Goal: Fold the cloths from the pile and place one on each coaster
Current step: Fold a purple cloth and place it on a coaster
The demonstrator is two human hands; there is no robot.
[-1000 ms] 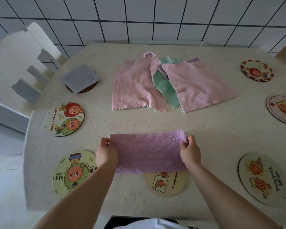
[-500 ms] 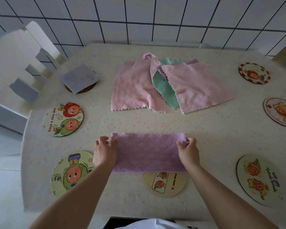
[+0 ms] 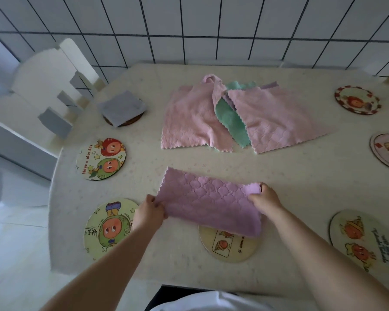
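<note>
Purple cloth [image 3: 208, 204], folded and pinched at both ends by the left hand [image 3: 149, 213] and right hand [image 3: 265, 199], half hides the near coaster [image 3: 228, 245]. Beyond lies the pile [image 3: 234, 117]; a grey folded cloth [image 3: 121, 108] covers the far-left coaster [image 3: 134, 120].

Soft, even daylight fills the frame, brightest at the left edge, where the white chair [image 3: 38, 104] is nearly washed out. Shadows on the table [image 3: 279, 167] are faint and short. The wide-angle lens bends the tiled wall [image 3: 189, 30] lines outward toward the corners. Mild blur softens the whole picture, strongest at the lower edge.
</note>
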